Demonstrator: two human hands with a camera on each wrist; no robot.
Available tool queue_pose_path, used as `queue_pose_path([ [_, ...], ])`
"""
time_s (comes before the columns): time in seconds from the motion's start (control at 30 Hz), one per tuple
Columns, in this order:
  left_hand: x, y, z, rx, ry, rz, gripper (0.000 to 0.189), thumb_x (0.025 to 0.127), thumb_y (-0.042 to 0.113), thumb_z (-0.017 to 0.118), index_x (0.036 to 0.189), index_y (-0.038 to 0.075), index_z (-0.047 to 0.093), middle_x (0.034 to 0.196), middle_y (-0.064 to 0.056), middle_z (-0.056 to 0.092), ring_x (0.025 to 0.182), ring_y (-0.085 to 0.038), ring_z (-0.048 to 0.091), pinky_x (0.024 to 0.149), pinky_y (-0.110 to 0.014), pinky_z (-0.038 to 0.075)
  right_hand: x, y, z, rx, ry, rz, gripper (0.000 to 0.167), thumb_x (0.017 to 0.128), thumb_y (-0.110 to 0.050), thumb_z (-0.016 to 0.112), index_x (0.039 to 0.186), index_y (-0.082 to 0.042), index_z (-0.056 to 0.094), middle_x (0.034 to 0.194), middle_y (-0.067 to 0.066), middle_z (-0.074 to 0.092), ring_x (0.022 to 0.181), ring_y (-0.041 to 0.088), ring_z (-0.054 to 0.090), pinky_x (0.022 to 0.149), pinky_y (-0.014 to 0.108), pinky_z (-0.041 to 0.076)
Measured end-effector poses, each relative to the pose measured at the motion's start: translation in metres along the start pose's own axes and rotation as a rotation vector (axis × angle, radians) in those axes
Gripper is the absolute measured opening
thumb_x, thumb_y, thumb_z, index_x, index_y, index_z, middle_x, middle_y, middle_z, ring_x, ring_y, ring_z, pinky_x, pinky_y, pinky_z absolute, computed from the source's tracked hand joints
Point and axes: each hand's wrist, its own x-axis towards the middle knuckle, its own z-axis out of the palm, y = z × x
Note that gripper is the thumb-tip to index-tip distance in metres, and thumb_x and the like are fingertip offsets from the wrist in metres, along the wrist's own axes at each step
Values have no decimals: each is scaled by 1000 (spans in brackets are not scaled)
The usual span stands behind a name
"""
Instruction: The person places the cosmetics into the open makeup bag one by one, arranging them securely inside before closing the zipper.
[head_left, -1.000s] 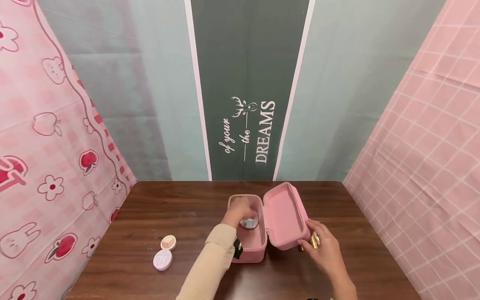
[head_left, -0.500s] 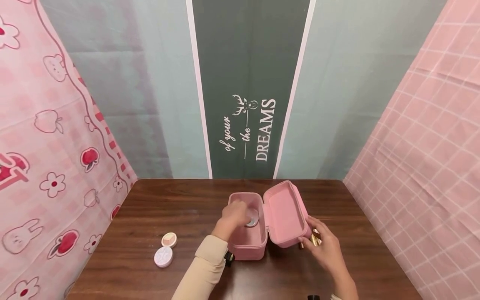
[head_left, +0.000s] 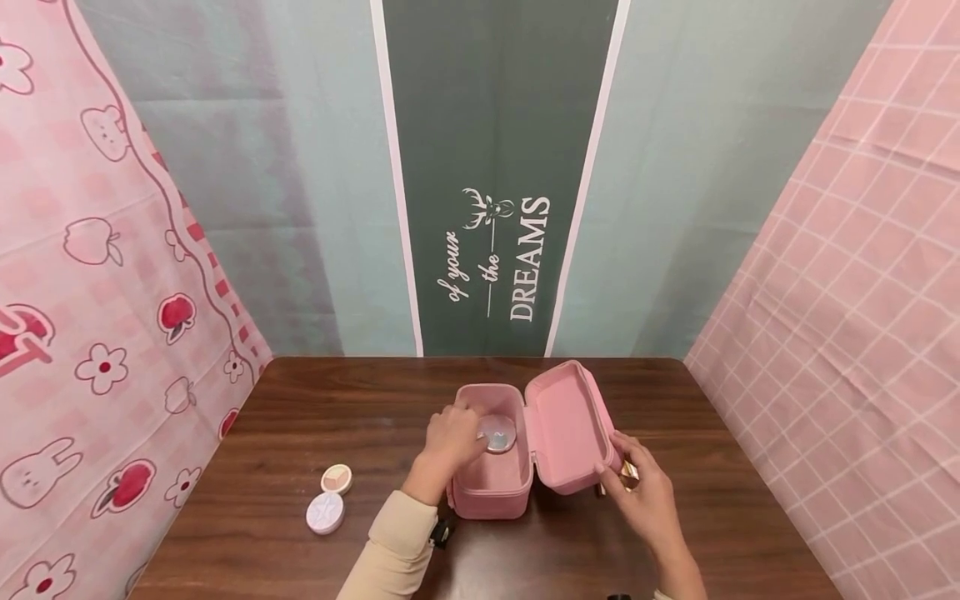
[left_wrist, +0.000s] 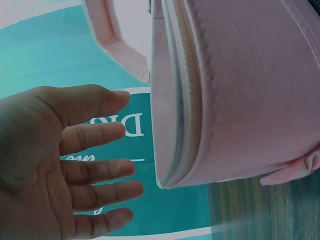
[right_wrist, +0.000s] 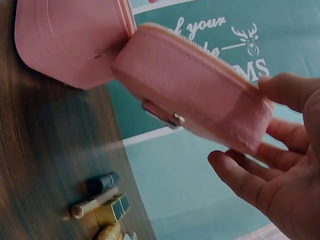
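Note:
A pink zippered cosmetic case (head_left: 491,506) stands on the table with its lid (head_left: 567,433) swung out to the right. Inside lies a round clear container with a silvery face (head_left: 498,433). My left hand (head_left: 452,437) hovers at the case's left rim. Its fingers are spread and hold nothing, as the left wrist view shows, where the case wall (left_wrist: 250,90) is just beyond the fingertips. My right hand (head_left: 643,492) holds the lid's outer end, thumb on the rim and fingers behind. The right wrist view shows this grip on the lid (right_wrist: 190,85).
Left on the table (head_left: 390,400) sit a lilac round compact (head_left: 326,513) with a star-like relief and a three-shade palette (head_left: 337,479). Beyond the lid, the right wrist view shows a black-capped item (right_wrist: 101,183), a slim beige tube (right_wrist: 94,203) and gold-coloured cosmetics (right_wrist: 112,210).
My left hand has come up and leftward out of the case, away from the round container, which stays inside. My right hand keeps hold of the lid, nearly still.

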Motion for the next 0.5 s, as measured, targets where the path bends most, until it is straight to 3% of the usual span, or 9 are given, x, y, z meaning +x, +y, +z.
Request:
queue_pose_path([
  [0.27,-9,-13,-1,-57,50,5,36,73,29,75,101,8,68,92,-15,58,79,-34,59,63,-47,47,-1,-7,8,-3,57,149,38,73,9,65,111,8,59,118,21,55,102,34,56,68,8,44],
  [0.5,-19,-27,-7,-177,57,-53,39,75,26,74,106,3,66,94,-17,59,80,-34,61,65,-48,49,-3,-8,9,12,45,191,36,72,10,62,109,9,58,118,22,56,115,39,46,66,6,43],
])
